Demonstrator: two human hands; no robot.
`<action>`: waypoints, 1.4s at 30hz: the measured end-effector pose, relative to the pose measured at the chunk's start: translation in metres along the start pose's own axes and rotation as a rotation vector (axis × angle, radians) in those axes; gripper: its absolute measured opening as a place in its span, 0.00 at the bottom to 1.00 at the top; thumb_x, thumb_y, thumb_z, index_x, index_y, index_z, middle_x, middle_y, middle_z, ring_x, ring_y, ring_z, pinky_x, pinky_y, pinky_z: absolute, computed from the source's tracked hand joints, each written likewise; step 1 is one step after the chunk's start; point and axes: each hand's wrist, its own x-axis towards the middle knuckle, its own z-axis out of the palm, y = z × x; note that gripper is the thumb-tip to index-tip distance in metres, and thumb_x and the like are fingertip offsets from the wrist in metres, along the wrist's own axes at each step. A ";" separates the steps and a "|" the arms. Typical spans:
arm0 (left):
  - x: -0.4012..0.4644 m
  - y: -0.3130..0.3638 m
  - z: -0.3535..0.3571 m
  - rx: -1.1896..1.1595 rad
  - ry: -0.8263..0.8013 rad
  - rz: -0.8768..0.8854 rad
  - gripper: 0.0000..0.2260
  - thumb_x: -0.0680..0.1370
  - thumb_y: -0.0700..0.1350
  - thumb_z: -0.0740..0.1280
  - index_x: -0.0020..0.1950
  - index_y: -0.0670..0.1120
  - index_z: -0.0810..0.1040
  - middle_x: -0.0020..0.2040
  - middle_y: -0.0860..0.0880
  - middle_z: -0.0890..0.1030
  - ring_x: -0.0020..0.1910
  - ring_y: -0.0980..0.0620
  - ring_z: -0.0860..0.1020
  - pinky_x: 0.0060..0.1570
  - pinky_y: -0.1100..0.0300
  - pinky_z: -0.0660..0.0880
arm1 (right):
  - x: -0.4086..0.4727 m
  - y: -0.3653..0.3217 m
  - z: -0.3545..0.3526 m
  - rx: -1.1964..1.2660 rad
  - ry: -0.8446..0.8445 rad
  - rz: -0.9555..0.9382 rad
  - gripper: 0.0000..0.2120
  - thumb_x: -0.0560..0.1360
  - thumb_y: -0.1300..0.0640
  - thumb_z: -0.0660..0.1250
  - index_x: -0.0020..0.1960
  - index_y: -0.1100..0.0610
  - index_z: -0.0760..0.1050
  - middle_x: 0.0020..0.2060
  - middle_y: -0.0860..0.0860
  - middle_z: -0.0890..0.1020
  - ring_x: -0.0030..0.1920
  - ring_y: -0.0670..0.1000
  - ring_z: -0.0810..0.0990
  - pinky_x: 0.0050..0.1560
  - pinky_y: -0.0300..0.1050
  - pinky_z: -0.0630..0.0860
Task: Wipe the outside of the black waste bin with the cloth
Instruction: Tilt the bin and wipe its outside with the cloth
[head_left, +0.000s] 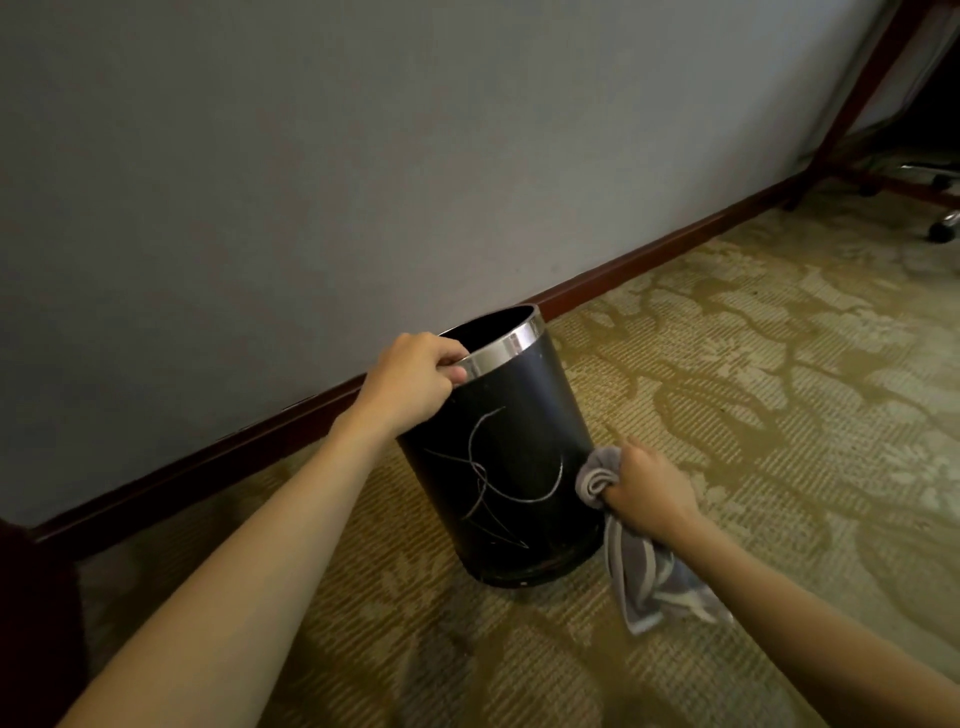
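Observation:
The black waste bin (514, 457) stands on the carpet near the wall, tilted a little toward the wall, with a shiny metal band around its rim and pale scratch lines on its side. My left hand (410, 382) grips the rim on the near left side. My right hand (647, 488) holds a bunched grey cloth (597, 475) pressed against the bin's lower right side. The rest of the cloth hangs down below my wrist to the carpet.
A grey wall with a dark wooden skirting board (649, 262) runs behind the bin. Patterned yellow-green carpet (779, 389) spreads to the right. A wooden desk leg (852, 104) and chair castors (943, 228) are at the far right.

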 end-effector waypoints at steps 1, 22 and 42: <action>0.000 -0.001 0.000 -0.005 0.000 -0.003 0.16 0.77 0.42 0.67 0.32 0.59 0.74 0.32 0.58 0.77 0.36 0.59 0.75 0.33 0.62 0.66 | -0.003 0.005 0.005 -0.017 -0.041 0.023 0.11 0.72 0.57 0.68 0.52 0.59 0.73 0.53 0.55 0.77 0.56 0.59 0.78 0.45 0.47 0.71; -0.005 0.038 0.023 0.183 0.019 0.030 0.06 0.76 0.49 0.67 0.41 0.51 0.81 0.37 0.52 0.79 0.41 0.48 0.78 0.39 0.53 0.73 | 0.001 -0.005 -0.010 0.089 0.219 -0.063 0.15 0.71 0.63 0.67 0.58 0.62 0.74 0.56 0.57 0.75 0.57 0.59 0.73 0.54 0.49 0.70; -0.003 0.028 0.016 0.147 0.047 -0.096 0.11 0.75 0.48 0.68 0.34 0.45 0.79 0.30 0.49 0.79 0.33 0.49 0.77 0.34 0.53 0.74 | 0.028 -0.071 -0.054 0.253 0.429 -0.263 0.13 0.70 0.63 0.67 0.55 0.61 0.75 0.51 0.57 0.75 0.52 0.58 0.73 0.49 0.52 0.72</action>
